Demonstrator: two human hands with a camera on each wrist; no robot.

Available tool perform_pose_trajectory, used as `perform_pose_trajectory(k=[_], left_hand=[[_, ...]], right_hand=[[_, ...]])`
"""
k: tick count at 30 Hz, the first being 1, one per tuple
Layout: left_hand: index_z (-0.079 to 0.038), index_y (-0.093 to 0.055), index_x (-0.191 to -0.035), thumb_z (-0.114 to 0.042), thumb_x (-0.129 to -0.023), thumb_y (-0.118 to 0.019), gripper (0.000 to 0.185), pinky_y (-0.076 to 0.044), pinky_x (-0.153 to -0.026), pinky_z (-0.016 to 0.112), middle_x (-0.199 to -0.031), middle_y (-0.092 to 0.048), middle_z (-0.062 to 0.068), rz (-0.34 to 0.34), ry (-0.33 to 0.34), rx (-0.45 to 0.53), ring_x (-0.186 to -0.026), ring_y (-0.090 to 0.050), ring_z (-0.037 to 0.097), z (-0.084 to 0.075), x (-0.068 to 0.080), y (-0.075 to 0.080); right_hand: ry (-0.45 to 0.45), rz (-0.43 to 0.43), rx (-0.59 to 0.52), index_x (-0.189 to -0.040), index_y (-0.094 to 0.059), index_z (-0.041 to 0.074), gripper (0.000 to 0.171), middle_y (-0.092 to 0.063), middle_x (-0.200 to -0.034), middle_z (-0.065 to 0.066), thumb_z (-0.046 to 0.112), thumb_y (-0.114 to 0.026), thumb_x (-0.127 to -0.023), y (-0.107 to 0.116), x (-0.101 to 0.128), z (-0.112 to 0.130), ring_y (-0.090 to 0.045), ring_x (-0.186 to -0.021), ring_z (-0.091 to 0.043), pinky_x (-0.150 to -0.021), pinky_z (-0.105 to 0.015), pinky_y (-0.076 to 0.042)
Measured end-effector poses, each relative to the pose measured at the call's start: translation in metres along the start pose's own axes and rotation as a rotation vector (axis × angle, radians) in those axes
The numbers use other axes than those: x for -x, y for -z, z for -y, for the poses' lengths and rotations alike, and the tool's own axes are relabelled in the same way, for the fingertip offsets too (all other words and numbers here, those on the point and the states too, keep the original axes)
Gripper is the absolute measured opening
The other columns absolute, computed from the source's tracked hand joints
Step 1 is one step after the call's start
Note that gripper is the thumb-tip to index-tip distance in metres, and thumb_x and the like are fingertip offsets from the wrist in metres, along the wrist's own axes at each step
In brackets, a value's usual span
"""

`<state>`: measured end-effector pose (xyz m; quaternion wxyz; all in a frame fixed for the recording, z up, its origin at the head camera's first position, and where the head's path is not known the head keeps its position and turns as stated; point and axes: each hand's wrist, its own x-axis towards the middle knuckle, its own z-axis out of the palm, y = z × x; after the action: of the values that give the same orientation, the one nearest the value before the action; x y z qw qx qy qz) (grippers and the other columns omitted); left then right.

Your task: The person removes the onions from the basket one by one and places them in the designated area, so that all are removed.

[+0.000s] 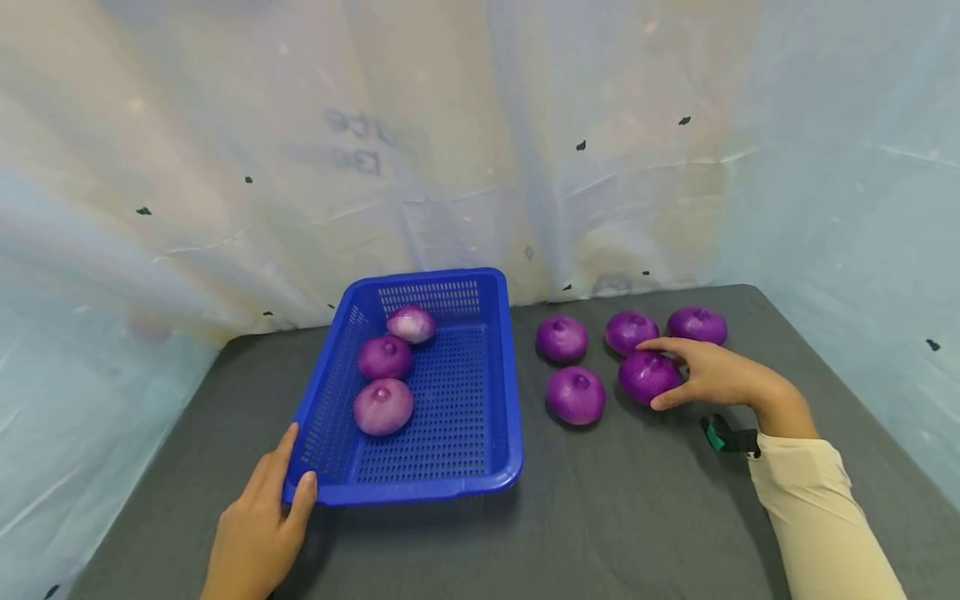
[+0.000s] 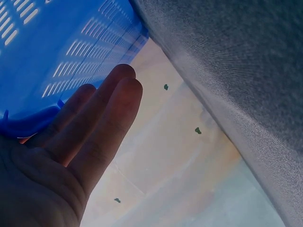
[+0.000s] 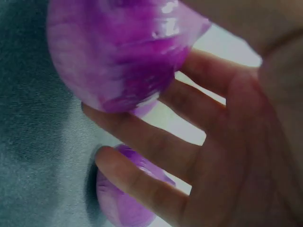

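Observation:
My right hand holds a red onion, thumb on its near side and fingers around its far side. In the right wrist view this onion looks glossy, with another onion behind my fingers. At the near left corner of a blue plastic basket is my left hand, its thumb at the front rim. Its fingers lie straight along the basket's outside in the left wrist view. Three onions sit in a row inside the basket: a whitish-purple one, a darker one and a pale one.
Around the held onion on the dark grey table lie more red onions: one nearer, one behind it, and two at the far right. Plastic sheeting hangs behind the table. A dark wrist strap is on my right wrist.

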<state>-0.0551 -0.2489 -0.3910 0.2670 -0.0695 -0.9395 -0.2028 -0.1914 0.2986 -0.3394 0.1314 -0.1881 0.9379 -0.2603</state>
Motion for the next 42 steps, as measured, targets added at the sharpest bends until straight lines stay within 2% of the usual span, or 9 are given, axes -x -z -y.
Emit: perform_pose_trajectory(k=[9,18,25,30,35,39,42], left_hand=[[-0.012,-0.040,-0.153,-0.019,-0.095,-0.061,0.062,-0.050,-0.062,0.061,-0.112,-0.063,0.020,0.026,0.011,-0.010,-0.079,-0.065,0.035,0.000,0.000,0.002],[-0.010,-0.040,-0.153,-0.019,-0.095,-0.061,0.061,-0.051,-0.059,0.057,-0.110,-0.063,0.020,0.032,0.015,-0.017,-0.072,-0.059,0.027,-0.002,-0.002,0.002],[-0.012,-0.042,-0.152,-0.020,-0.095,-0.062,0.061,-0.050,-0.062,0.061,-0.113,-0.064,0.018,0.029,0.022,-0.010,-0.080,-0.066,0.036,-0.002,-0.001,0.003],[-0.014,-0.041,-0.153,-0.020,-0.095,-0.061,0.061,-0.051,-0.064,0.060,-0.112,-0.063,0.017,0.031,0.024,-0.012,-0.082,-0.066,0.036,-0.001,0.000,0.001],[-0.014,-0.042,-0.152,-0.019,-0.094,-0.061,0.061,-0.050,-0.064,0.061,-0.111,-0.063,0.017,0.015,0.012,-0.006,-0.082,-0.066,0.037,-0.001,-0.001,0.001],[-0.014,-0.043,-0.152,-0.017,-0.093,-0.062,0.061,-0.049,-0.061,0.061,-0.110,-0.063,0.016,-0.006,-0.004,0.002,-0.079,-0.066,0.036,0.000,-0.001,0.001],[-0.013,-0.044,-0.151,-0.016,-0.092,-0.062,0.062,-0.049,-0.058,0.059,-0.109,-0.064,0.015,-0.016,-0.017,0.010,-0.076,-0.065,0.035,-0.001,0.000,0.000]], right_hand=[[0.014,0.031,0.023,-0.145,-0.049,0.007,0.088,-0.046,-0.148,-0.026,0.044,-0.085,-0.074,-0.004,-0.002,-0.006,-0.050,-0.130,-0.044,-0.099,-0.062,-0.044],[0.014,0.031,0.010,-0.147,-0.046,0.005,0.088,-0.046,-0.147,-0.025,0.042,-0.084,-0.076,0.003,0.002,-0.006,-0.052,-0.128,-0.046,-0.098,-0.061,-0.046],[0.000,0.057,-0.033,-0.149,-0.041,0.004,0.090,-0.039,-0.153,-0.024,0.044,-0.081,-0.079,0.009,0.009,-0.004,-0.053,-0.128,-0.046,-0.096,-0.058,-0.049],[0.007,0.037,-0.010,-0.148,-0.043,0.003,0.089,-0.040,-0.152,-0.024,0.044,-0.081,-0.079,0.011,0.014,0.000,-0.054,-0.127,-0.045,-0.095,-0.059,-0.049],[0.033,0.007,-0.011,-0.149,-0.043,0.008,0.083,-0.047,-0.149,-0.019,0.045,-0.078,-0.083,0.019,0.022,0.019,-0.055,-0.127,-0.041,-0.095,-0.058,-0.049],[0.128,-0.046,0.005,-0.147,-0.047,0.023,0.071,-0.057,-0.141,-0.003,0.046,-0.074,-0.086,0.023,0.022,0.045,-0.058,-0.126,-0.026,-0.098,-0.048,-0.049],[0.217,-0.046,0.001,-0.145,-0.048,0.029,0.064,-0.060,-0.137,0.005,0.045,-0.073,-0.088,0.022,0.013,0.067,-0.059,-0.124,-0.019,-0.100,-0.043,-0.049]])
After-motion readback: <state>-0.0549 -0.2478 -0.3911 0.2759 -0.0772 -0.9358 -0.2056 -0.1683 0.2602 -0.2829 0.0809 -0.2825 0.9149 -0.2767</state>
